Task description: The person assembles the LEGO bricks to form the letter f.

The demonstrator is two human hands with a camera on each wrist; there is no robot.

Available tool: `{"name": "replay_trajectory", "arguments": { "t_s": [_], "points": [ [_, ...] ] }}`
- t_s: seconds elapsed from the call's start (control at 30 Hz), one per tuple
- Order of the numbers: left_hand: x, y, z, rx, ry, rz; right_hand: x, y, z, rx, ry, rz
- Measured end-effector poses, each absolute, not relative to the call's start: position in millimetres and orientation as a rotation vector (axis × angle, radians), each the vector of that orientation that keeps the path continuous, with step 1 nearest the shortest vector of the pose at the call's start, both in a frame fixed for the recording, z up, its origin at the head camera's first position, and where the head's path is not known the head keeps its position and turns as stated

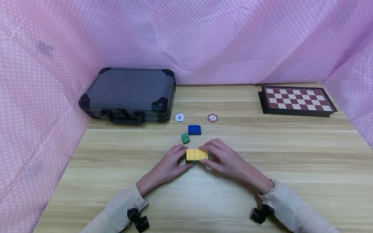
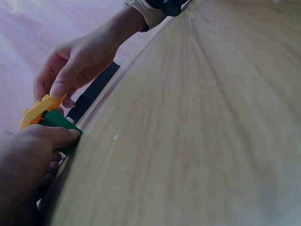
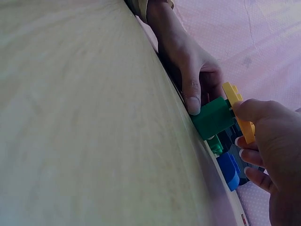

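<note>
Pinching from both ends, the fingers (image 1: 186, 157) of the left hand (image 1: 167, 168) and the right hand (image 1: 225, 158) close on a yellow brick (image 1: 197, 154) that sits on top of a green brick (image 3: 214, 117). In the wrist views the left thumb presses the green brick's side while the right thumb and forefinger clamp the yellow brick's edge, so both hands are grasping the stack, none released. The stack sits low at the middle of the tabletop (image 1: 262, 181), near the person; whether it touches the wood cannot be told.

Step in hand, as a judgement: joining yellow onto green, with the yellow looking slightly tilted in the left wrist view, so probably not fully seated. Next move likely calls for squaring the studs and pressing straight down while the lower brick is braced.

Just beyond the hands lie a small green block (image 1: 185, 138) and a blue brick (image 1: 194, 129), close together. Farther back are a white chip (image 1: 179, 117) and a red chip (image 1: 212, 117), apart. A dark case (image 1: 128, 94) lies back left, a checkered board (image 1: 297, 99) back right. Pink dotted cloth (image 1: 204, 38) walls the scene.
</note>
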State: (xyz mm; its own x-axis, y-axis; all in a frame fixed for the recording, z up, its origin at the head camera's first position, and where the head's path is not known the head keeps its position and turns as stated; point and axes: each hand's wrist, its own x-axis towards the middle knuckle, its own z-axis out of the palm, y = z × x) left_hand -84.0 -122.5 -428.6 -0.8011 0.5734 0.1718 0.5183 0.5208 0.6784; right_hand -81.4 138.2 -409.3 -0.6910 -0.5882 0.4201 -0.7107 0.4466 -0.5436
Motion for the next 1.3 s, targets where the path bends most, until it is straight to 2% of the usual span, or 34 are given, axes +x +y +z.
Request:
{"name": "replay_trajectory", "arguments": {
  "t_s": [1.0, 1.3],
  "points": [
    [-87, -123, -428, 0.899, 2.667, 1.178, -94, 133, -392, 1.371, -2.522, 0.619],
    [-86, -122, -429, 0.906, 2.663, 1.186, -93, 134, -394, 1.325, -2.557, 0.619]
  ]
}}
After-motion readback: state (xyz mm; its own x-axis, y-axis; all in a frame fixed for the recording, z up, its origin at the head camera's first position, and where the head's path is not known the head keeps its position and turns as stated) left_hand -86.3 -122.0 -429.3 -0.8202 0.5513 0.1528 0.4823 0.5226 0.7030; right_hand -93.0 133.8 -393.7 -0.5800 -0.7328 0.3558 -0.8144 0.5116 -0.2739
